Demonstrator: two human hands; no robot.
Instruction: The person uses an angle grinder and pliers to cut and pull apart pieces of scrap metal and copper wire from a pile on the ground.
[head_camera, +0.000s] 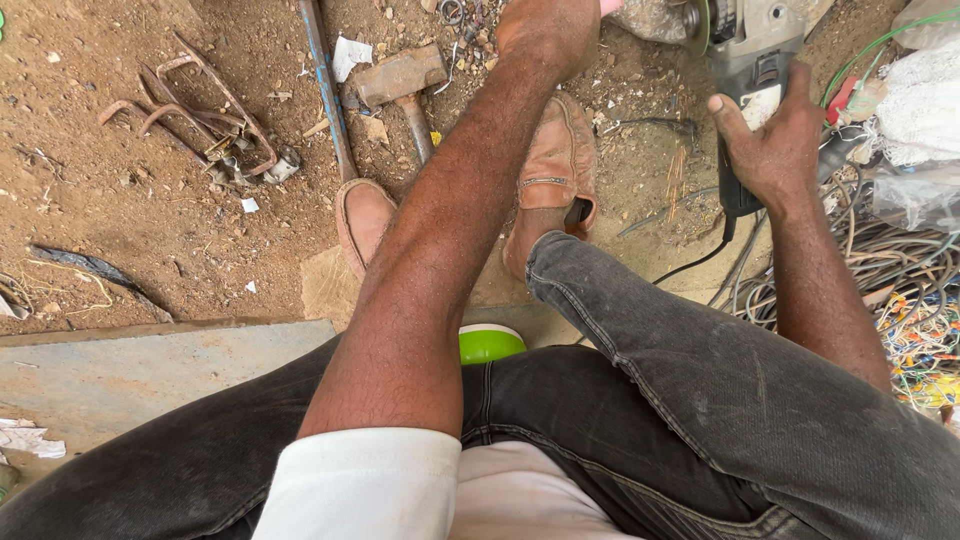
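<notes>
One angle grinder (748, 70), right hand (775, 145) grip

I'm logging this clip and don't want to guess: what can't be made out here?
- Left hand: head view, fingers cut off by the top edge; what it holds is unseen.
- Grinder: front and most of the disc cut off by the top edge; the workpiece is unseen.
- Right hand: fingers wrap behind the grinder.
- Green object: mostly hidden by the legs; kind unclear.
- Wires: cut off by the right edge.
</notes>
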